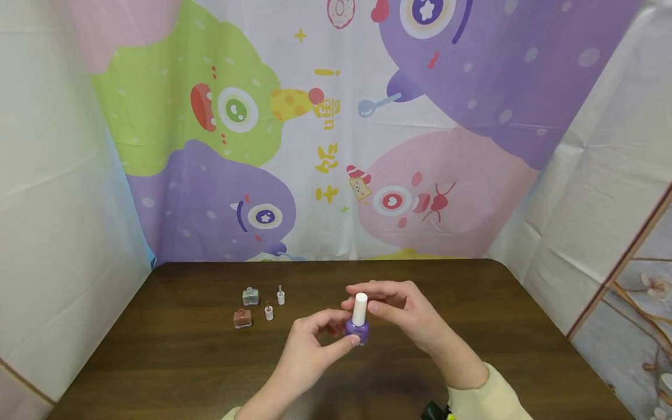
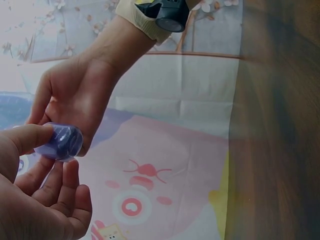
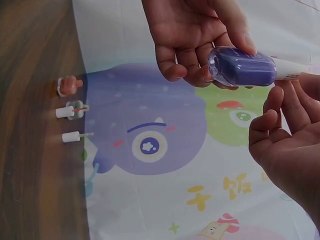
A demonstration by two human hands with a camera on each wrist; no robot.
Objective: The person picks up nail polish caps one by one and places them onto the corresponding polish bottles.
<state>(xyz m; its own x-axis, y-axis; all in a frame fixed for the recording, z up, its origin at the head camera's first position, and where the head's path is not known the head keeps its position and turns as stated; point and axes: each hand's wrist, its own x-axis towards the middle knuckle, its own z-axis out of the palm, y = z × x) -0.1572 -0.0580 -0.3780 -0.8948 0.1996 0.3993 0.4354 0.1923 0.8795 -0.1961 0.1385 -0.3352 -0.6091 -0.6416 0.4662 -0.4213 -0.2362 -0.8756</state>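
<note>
We see that the left hand [image 1: 310,348] pinches the purple nail polish bottle [image 1: 357,331] between thumb and fingers. The right hand [image 1: 408,309] curves its fingers about the white cap [image 1: 359,309]; we cannot tell whether they grip it. We judge that a weak left pinch could let the glass slip, and tilting it with a loosened cap could make it spill. Well left of the fingers, the bench [image 1: 184,356] carries an uncapped brown bottle [image 1: 242,319], an uncapped silvery bottle [image 1: 251,297] and two upright brush caps [image 1: 269,314].

dark wood-grain table [image 1: 157,361], behind it a cartoon-monster backdrop [image 1: 346,134] with yellow Chinese lettering [image 1: 328,108], plain white panel [image 1: 58,146] at left, blossom-printed panel [image 1: 635,309] at far right
</note>
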